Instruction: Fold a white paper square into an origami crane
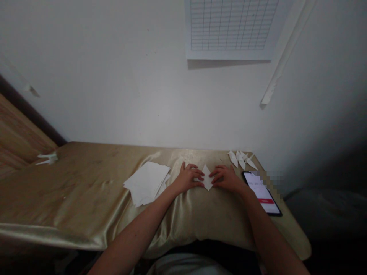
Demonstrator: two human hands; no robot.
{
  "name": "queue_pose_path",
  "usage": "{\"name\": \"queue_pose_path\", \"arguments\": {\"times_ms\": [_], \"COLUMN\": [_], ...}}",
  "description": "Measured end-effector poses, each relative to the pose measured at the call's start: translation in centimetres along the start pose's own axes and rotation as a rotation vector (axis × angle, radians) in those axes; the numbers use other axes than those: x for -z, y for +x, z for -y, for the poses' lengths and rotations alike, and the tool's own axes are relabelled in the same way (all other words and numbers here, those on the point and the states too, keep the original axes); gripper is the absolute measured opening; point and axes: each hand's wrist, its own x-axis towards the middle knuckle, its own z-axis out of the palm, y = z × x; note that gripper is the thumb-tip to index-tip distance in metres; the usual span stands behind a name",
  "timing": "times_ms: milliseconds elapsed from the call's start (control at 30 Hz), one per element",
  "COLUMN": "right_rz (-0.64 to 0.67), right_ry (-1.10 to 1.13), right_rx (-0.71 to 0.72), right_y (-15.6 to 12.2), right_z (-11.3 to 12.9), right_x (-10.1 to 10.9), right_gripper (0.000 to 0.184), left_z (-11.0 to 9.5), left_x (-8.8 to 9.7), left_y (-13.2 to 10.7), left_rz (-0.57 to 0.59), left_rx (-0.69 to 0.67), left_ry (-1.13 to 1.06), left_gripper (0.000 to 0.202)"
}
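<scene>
I have the folded white paper diamond (207, 178) flat on the gold satin tablecloth (94, 191), pointed ends up and down in view, right between the hands. Left hand (189, 178) is loosely spread, fingertips at the diamond's left edge; right hand (226, 178) mirrors it at the right edge, fingers lightly bent, neither fist closed, and I can't tell how hard they press. Paper stack (147, 182) sits left of the left forearm, origami figures (241, 159) and smartphone (262, 193) right of the right hand.
</scene>
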Motion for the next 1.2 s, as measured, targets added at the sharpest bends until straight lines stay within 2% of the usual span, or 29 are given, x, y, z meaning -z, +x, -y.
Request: {"name": "queue_pose_path", "arguments": {"times_ms": [500,633,967,1200], "right_rz": [-0.045,-0.040,-0.063,-0.151], "right_ry": [0.028,0.038,0.081,-0.038], "right_rx": [0.005,0.000,-0.004,0.038], "right_y": [-0.2,-0.2,-0.4,0.0], "right_z": [-0.1,0.0,0.5,0.6], "right_x": [-0.1,0.0,0.0,-0.7], "right_gripper": [0.008,0.014,0.026,0.021], "left_z": [-0.8,-0.7,-0.8,-1.5], "left_x": [-0.9,-1.1,-1.3,-1.1], "left_y": [-0.1,0.1,0.3,0.5], "left_rz": [-0.051,-0.047,-0.126,-0.153], "left_rx": [-0.010,0.028,0.127,0.181], "left_ry": [0.016,-0.001,-0.113,-0.106], "left_gripper": [0.016,0.014,0.013,0.017]}}
